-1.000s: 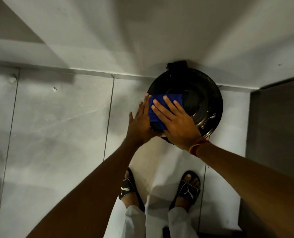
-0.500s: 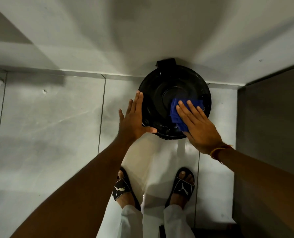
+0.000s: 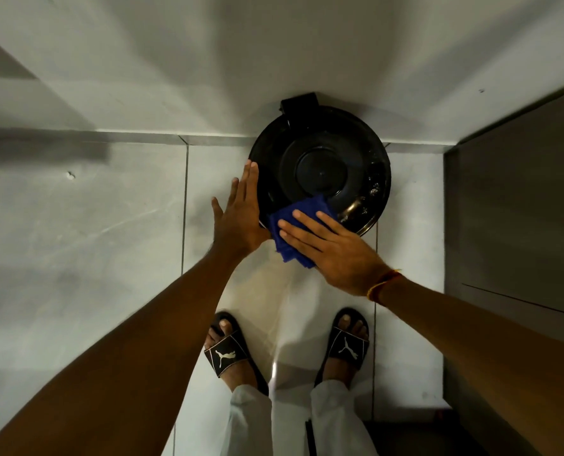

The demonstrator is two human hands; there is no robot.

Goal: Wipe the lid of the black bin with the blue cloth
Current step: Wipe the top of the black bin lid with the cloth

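One view only, head camera, looking straight down. Black bin [image 3: 320, 169], round, stands on the pale tiled floor [image 3: 86, 232] against the far wall [image 3: 274, 44], its hinge block at the far edge; the lid [image 3: 321, 174] is shut, with a raised central disc and glints, perhaps wet streaks, on the right and near-right rim. Blue cloth [image 3: 298, 225], folded into a pad, lies on the near-left edge of the lid and overhangs it toward the person. Right hand [image 3: 331, 250] lies flat on the cloth, fingers [image 3: 294, 223] extended and slightly spread, pressing rather than gripping; a red-and-yellow thread band [image 3: 382, 284] circles the wrist. Left hand [image 3: 241, 215] is open, fingers straight and together, its edge against the left side of the bin, apparently steadying it; it holds nothing. Two feet in black slides [image 3: 228, 353] stand near, below the bin. A dark panel [image 3: 517, 209] bounds the scene on the right.

Step in hand, as judged: wiping the lid rim, with the cloth at the near-left sector. The next move calls for sweeping the pad round the rim toward the streaked right side, keeping flat pressure and the left hand braced so the bin does not shift.
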